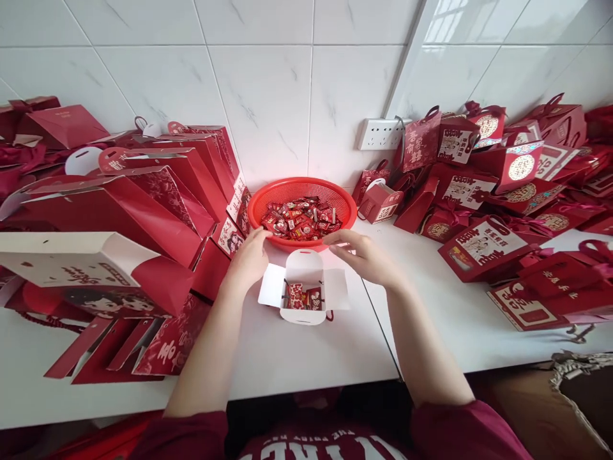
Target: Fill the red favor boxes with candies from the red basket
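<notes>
An opened small gift box, white inside with its flaps folded outward, stands on the white table before me. Several red-wrapped candies lie in it. Just behind it is a red plastic basket with a heap of wrapped candies. My left hand is at the basket's front left rim, its fingers partly hidden and nothing visible in them. At the front right rim, my right hand reaches inward with fingers stretched and apart, holding nothing. Whether either hand presses on the rim I cannot tell.
Red gift bags crowd the left side, close to my left forearm. Many finished-looking red boxes are piled on the right. A power strip is on the tiled wall. A torn cardboard box stands below the table's right edge.
</notes>
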### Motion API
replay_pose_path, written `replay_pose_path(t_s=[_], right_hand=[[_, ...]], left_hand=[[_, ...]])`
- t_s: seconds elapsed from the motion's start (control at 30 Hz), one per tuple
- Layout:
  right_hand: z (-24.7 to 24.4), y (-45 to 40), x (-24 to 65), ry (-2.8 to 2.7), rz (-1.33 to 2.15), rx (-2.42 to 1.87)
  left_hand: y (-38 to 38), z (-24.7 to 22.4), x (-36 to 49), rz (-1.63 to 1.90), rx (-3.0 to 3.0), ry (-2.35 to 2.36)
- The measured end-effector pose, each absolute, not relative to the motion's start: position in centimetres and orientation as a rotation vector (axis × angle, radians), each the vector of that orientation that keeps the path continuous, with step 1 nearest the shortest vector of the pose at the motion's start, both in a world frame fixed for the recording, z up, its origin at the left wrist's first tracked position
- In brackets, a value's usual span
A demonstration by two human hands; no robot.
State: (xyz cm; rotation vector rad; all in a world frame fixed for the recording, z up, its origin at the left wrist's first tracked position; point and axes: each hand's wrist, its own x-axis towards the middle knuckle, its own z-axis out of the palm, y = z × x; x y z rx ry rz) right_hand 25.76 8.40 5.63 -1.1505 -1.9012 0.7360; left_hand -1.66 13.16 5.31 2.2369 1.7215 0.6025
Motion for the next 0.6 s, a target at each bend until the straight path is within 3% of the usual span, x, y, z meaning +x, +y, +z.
replay_pose_path(t_s=[0.13, 0.23, 0.4, 0.6], right_hand=[[0.0, 6.8, 26.2, -1.404, 0.723, -1.273], [-3.2, 4.7, 25.6, -1.255, 0.784, -1.143], [-4.5, 1.4, 23.9, -1.488, 0.839, -0.768], [-4.9, 0.5, 22.9, -1.814, 0.822, -0.831]], left_hand=[[9.0, 3.2, -3.2, 0.973, 1.808, 1.768], [6.2, 0.5, -3.7, 1.179, 1.572, 1.539], [3.3, -2.6, -2.6, 1.227, 1.837, 1.186], [2.8, -4.0, -1.8, 1.117, 2.183, 1.15]])
